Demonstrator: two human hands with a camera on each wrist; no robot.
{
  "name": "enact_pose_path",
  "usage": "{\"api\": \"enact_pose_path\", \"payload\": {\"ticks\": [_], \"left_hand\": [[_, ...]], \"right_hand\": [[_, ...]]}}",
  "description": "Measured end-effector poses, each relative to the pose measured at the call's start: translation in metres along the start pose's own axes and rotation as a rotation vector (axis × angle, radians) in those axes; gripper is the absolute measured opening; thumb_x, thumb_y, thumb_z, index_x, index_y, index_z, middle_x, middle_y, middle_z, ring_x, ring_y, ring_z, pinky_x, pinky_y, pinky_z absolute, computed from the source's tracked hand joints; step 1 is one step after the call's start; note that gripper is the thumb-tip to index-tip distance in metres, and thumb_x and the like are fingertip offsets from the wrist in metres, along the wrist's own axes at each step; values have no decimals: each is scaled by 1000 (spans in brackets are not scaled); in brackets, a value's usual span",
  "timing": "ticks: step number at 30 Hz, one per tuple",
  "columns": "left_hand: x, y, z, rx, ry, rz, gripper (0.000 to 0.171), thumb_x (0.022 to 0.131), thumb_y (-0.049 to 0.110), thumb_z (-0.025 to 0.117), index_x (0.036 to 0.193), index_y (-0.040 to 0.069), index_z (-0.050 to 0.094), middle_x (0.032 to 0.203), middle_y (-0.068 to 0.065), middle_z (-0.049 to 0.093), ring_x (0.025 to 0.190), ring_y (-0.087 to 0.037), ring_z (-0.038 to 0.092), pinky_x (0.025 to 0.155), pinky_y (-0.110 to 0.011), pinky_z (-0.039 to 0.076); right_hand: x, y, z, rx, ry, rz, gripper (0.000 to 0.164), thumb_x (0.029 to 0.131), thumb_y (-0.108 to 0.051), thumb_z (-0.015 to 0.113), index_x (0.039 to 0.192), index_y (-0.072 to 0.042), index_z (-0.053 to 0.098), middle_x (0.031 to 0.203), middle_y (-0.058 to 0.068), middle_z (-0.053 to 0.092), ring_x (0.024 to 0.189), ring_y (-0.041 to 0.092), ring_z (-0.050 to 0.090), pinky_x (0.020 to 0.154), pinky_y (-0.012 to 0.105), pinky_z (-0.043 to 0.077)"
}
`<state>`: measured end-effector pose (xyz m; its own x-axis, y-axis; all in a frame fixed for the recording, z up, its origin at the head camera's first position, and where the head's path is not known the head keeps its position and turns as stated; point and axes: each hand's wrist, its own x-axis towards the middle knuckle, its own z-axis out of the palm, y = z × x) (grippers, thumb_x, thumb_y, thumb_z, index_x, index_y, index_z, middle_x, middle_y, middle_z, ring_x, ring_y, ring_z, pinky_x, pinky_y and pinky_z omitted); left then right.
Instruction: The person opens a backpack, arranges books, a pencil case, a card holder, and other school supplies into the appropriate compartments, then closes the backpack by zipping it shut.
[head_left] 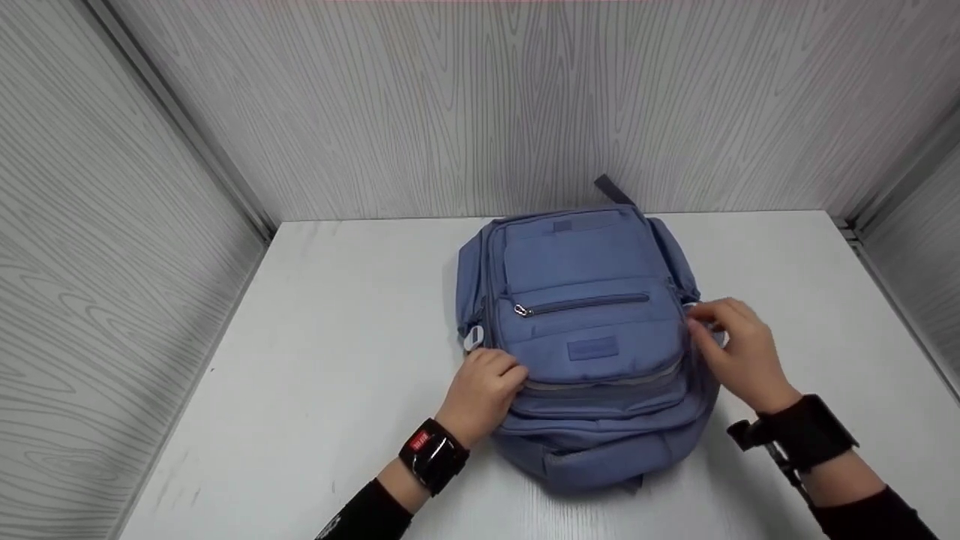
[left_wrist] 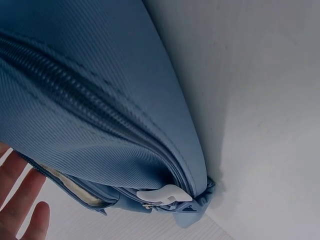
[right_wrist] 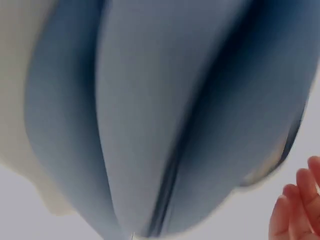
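Note:
A blue backpack [head_left: 585,262] lies front side up on the white table, its bottom toward me. The front pocket [head_left: 600,341] gapes along its lower edge, where a pale lining shows. My left hand [head_left: 484,394] holds that pocket's lower left corner; in the left wrist view its fingertips [left_wrist: 34,182] reach behind the edge. At the pocket's right side, my right hand [head_left: 739,349] pinches the bag with thumb and index finger; what lies between them is hidden. In the right wrist view, fingers [right_wrist: 300,200] show beside the blurred bag [right_wrist: 145,110].
A white clip [head_left: 474,337] hangs at the bag's left side. The pocket above has a short zipper with a metal pull [head_left: 523,310]. A dark strap [head_left: 613,189] sticks out at the top, toward the wood-grain back wall [head_left: 450,112]. Side walls flank the table [head_left: 337,337].

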<state>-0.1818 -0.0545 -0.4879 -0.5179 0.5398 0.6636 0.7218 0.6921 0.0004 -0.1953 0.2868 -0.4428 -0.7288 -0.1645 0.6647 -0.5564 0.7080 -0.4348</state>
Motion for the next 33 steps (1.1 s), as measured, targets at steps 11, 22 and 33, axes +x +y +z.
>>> {"api": "enact_pose_path", "payload": {"ticks": [11,22,33], "left_hand": [[-3,3,2,17,-2,-15,9,83,6,69,82,15,69,81,4,65,81,-14,63,79,-30,51],[0,1,2,9,27,-13,9,83,6,69,81,15,68,80,4,65,80,-15,64,78,-30,51],[-2,4,4,8,10,-33,9,83,6,68,83,15,70,82,5,67,82,-14,65,82,-30,52]], "right_hand": [[36,56,0,-94,-452,319,32,95,-3,58,124,11,60,114,38,60,104,52,56,88,62,45],[44,60,9,-146,-422,279,19,89,-4,67,105,6,72,105,35,64,99,54,53,85,62,42],[31,43,-2,-182,-359,258,7,89,-7,69,83,-4,68,104,25,66,98,47,53,78,65,34]]}}
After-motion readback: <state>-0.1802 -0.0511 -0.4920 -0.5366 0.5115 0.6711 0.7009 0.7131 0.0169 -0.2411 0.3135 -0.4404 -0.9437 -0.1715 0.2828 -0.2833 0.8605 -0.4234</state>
